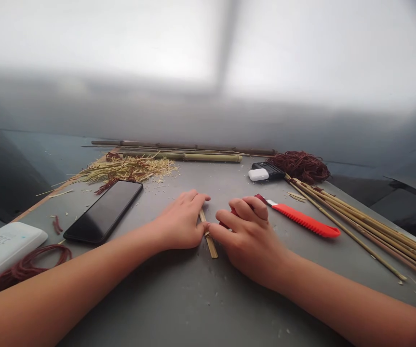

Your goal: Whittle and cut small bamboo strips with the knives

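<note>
A narrow split bamboo strip (212, 248) lies on the grey table, its near end pointing toward me. My left hand (184, 219) rests over the strip and holds it down, with the fingers covering its far part. Closed around a dark red-handled tool (234, 212), my right hand (249, 236) is just right of the strip, its thumb tip touching or very near it. Most of the tool is hidden by my fingers, so its working end cannot be made out. A bright red ribbed-handled cutter (305, 219) lies right of my right hand.
Bamboo sticks (367, 217) lie at the right and thicker bamboo poles (211, 157) at the back. Brown cord (301, 166) is heaped back right, near a white case (258, 174). Shavings (131, 168), a phone (104, 212) and a white power bank (8, 246) are left.
</note>
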Action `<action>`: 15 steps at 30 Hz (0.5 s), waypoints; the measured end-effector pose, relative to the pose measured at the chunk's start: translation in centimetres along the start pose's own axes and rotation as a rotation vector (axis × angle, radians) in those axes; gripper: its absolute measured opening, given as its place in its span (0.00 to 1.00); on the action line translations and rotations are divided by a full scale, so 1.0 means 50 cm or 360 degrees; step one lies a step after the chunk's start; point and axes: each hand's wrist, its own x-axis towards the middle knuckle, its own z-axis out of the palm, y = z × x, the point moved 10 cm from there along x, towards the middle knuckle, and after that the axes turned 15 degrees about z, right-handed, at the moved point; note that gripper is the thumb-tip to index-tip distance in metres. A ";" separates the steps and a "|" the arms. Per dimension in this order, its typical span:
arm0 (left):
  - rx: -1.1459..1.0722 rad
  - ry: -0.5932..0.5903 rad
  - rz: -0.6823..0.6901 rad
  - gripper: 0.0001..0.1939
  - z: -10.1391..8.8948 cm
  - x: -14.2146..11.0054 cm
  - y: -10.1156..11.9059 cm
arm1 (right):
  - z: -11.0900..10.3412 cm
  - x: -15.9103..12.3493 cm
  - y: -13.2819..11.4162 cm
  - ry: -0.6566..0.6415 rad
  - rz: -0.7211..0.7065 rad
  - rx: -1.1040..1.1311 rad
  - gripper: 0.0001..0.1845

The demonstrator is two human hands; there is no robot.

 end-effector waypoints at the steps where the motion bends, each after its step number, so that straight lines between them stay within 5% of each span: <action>1: 0.0008 -0.0016 -0.0007 0.29 0.000 0.001 0.000 | 0.000 0.001 -0.001 0.0002 0.0001 -0.0001 0.15; 15: -0.0006 -0.0095 0.0014 0.28 0.002 0.003 0.005 | 0.004 0.002 0.001 -0.0112 -0.0051 0.0018 0.15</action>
